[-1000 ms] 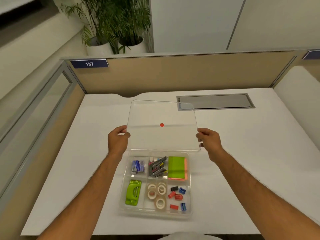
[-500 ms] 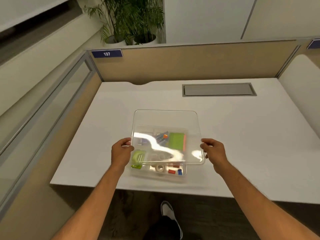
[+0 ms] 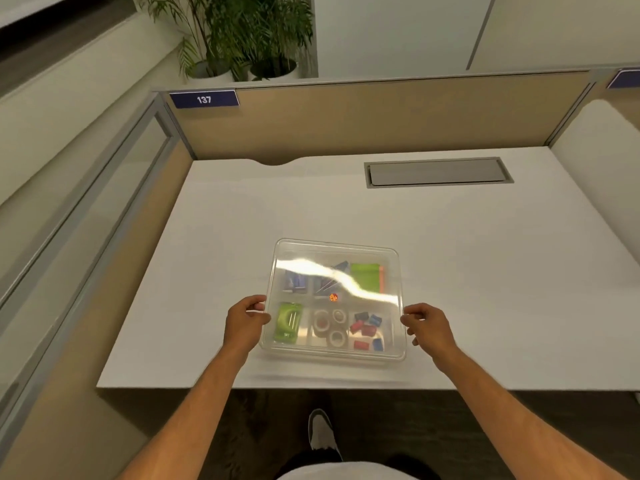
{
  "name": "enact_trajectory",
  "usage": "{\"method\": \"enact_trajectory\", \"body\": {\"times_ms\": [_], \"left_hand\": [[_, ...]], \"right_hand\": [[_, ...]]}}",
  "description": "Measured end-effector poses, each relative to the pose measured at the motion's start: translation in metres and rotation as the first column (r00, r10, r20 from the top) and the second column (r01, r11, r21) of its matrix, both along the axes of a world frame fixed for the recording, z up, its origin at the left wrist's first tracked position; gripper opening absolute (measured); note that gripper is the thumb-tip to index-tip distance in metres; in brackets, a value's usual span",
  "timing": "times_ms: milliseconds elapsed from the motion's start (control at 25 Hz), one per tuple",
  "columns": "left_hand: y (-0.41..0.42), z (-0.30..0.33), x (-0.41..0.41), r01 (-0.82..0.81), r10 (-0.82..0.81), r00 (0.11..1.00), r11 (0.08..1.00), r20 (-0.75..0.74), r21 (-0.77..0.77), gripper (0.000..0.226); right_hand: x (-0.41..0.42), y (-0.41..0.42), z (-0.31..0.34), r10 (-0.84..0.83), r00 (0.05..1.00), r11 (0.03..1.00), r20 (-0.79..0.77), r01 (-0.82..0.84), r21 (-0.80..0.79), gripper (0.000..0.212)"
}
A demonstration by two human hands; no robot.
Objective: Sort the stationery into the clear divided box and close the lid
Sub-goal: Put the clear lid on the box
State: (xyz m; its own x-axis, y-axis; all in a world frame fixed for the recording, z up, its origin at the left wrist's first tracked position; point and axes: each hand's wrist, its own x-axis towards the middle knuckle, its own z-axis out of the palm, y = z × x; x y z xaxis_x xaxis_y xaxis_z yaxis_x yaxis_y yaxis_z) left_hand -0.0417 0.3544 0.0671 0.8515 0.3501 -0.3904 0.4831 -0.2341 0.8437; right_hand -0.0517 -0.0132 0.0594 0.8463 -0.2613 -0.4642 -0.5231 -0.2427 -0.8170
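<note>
Clear lid [image 3: 334, 258] lies over the clear divided box [image 3: 332, 355], flat and aligned with the rim as far as can be seen; a bright glare streak crosses its far half. Whether it is fully seated cannot be told.

Left hand [image 3: 244, 322] grasps the lid's left edge, thumb on top, fingers curled at the side. Right hand [image 3: 424, 325] pinches the right edge in the same way. Box sits directly between the two hands, on the white surface [image 3: 485, 271], near its front edge.

Contents seen through the lid:
- green hole punch [image 3: 287, 322], compartment just beside the left hand
- tape rolls [image 3: 330, 327], middle near compartment
- red and blue sharpeners [image 3: 367, 330], compartment just beside the right hand
- green sticky notes [image 3: 365, 277], beyond the right hand
- clips [image 3: 329, 278], middle far compartment, blurred
- small blue box [image 3: 294, 282], beyond the left hand

A red dot [image 3: 333, 297] marks the lid's centre.
</note>
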Motion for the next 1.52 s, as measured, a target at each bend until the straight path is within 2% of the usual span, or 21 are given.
{"method": "enact_trajectory", "body": {"times_ms": [400,800,960,1080,1200,1520], "left_hand": [[0.015,-0.032,0.028,0.08,-0.084,0.993,0.995,-0.08,-0.054,0.043],[0.023,-0.042,0.036,0.155,-0.158,0.973,0.987,-0.17,-0.031,0.041],[0.024,-0.037,0.059,0.195,-0.197,0.958,0.98,-0.208,-0.03,0.045],[0.02,-0.03,0.091,0.164,-0.168,0.976,0.986,-0.136,-0.04,0.039],[0.013,-0.024,0.128,0.172,-0.173,0.98,0.985,-0.1,-0.018,0.037],[0.005,-0.043,0.2,0.213,-0.201,0.966,0.975,-0.159,0.059,0.021]], "right_hand": [[0.018,0.02,-0.027,-0.104,0.994,0.99,-0.022,0.101,-0.096,0.014],[0.034,0.018,-0.035,-0.02,0.996,0.987,-0.089,0.005,-0.161,0.005],[0.058,0.012,-0.032,-0.056,0.995,0.981,-0.079,0.041,-0.189,0.01],[0.092,0.013,-0.024,-0.044,0.998,0.991,-0.042,0.038,-0.131,0.018],[0.13,0.015,-0.023,-0.027,0.998,0.999,-0.058,0.025,-0.032,0.017],[0.177,0.01,-0.042,-0.012,0.988,1.0,-0.153,0.016,0.027,0.015]]}}
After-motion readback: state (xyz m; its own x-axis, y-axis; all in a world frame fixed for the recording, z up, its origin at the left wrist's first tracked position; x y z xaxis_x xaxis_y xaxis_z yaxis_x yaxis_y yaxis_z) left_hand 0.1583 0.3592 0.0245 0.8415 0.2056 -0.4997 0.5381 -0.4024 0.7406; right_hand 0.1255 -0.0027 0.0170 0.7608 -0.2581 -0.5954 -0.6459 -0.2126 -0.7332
